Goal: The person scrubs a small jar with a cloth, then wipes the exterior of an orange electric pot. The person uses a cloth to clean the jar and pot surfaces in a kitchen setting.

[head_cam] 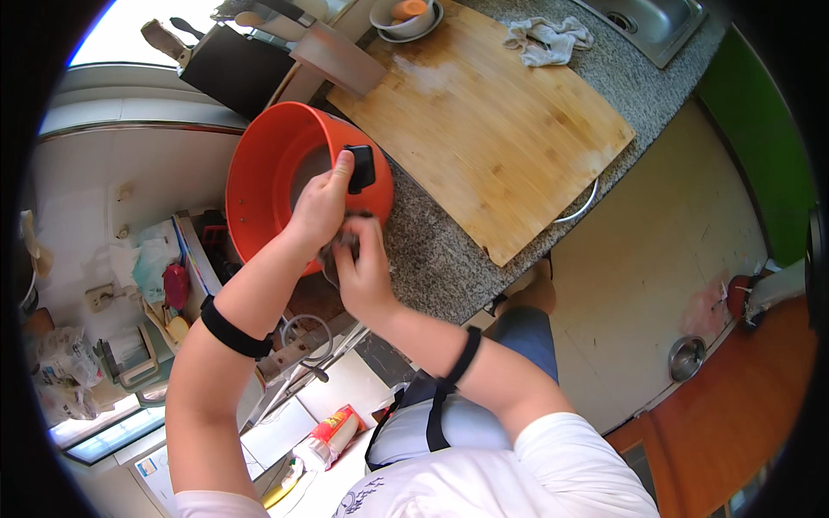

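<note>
An orange pot (275, 149) is tipped on its side at the left end of the granite countertop, its open mouth facing left. My left hand (318, 206) grips the pot's rim, with the thumb against a black side handle (361, 169). Just below it, my right hand (366, 269) holds a crumpled dark cloth or scrubber (348, 243), blurred and partly covered by the fingers. This dark wad is close to the pot's lower wall; whether it touches is hidden.
Right of the pot lies a large wooden cutting board (492, 136) on the granite countertop (434, 259). A cleaver (340, 55) and a black knife block (239, 71) stand behind. Farther off are stacked bowls (405, 26), a white rag (550, 39) and a steel sink (647, 22).
</note>
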Demonstrator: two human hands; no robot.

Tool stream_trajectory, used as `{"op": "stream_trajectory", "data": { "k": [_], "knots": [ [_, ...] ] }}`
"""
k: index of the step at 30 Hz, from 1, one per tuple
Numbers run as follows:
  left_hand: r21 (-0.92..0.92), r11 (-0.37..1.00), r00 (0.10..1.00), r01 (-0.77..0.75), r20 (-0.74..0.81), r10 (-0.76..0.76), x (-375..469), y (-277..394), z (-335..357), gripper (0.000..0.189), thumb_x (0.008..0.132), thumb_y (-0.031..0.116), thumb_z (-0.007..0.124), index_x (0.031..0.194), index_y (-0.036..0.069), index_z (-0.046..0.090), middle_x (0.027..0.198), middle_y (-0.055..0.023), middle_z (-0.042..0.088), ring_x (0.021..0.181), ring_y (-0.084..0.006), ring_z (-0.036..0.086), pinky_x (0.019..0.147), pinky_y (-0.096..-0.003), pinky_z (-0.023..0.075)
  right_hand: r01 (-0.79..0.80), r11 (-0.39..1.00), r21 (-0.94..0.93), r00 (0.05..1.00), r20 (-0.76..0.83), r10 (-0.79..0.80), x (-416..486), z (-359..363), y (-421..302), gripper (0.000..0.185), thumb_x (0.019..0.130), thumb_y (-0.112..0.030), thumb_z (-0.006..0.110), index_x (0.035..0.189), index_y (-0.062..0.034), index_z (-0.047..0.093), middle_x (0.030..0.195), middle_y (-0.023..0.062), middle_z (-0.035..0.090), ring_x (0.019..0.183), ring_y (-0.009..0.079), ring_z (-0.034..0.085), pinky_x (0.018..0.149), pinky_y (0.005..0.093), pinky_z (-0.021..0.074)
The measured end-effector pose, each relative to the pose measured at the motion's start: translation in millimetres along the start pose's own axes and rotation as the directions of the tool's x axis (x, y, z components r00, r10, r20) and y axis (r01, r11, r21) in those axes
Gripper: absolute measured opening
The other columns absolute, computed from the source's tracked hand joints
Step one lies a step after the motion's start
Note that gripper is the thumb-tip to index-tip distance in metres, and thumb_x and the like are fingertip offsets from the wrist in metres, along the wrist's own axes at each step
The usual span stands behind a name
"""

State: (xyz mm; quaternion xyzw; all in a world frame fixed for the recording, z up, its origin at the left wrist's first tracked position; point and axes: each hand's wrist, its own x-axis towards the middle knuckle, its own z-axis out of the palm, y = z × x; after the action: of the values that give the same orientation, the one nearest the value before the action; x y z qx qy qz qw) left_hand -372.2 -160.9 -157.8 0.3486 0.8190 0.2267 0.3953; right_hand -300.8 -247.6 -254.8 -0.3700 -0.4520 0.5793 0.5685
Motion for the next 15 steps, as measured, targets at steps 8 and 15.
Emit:
{"op": "stream_trajectory", "data": {
  "k": [8, 15],
  "knots": [
    [0.104, 0.995, 1.0, 0.004, -0.019, -0.002, 3.4, -2.8, 1.5, 0.068, 0.103, 0.062, 0.046, 0.108, 0.0, 0.072, 0.094, -0.005, 0.066, 0.09, -0.0127, 0.056, 0.082, -0.0295, 0.0443, -0.318, 0.908, 0.271, 0.822, -0.399, 0.407, 49.7, 11.7, 74.4, 0.01, 0.096, 0.002, 0.049, 0.106, -0.0004, 0.049, 0.099, 0.0157, 0.054, 0.087, 0.029, 0.056, 0.079, 0.0396, 0.0455],
    [0.021, 0.999, 0.998, -0.042, -0.049, 0.043, 7.1, -1.1, -2.7, 0.066, 0.102, 0.062, 0.047, 0.108, 0.001, 0.073, 0.093, -0.0025, 0.062, 0.087, -0.012, 0.053, 0.079, -0.0276, 0.0432, -0.167, 0.972, -0.165, 0.951, -0.289, 0.114, 41.2, 23.0, 17.3, 0.02, 0.093, 0.003, 0.049, 0.113, 0.0024, 0.045, 0.104, 0.0185, 0.051, 0.097, 0.0331, 0.052, 0.089, 0.0418, 0.0429]
  ]
}}
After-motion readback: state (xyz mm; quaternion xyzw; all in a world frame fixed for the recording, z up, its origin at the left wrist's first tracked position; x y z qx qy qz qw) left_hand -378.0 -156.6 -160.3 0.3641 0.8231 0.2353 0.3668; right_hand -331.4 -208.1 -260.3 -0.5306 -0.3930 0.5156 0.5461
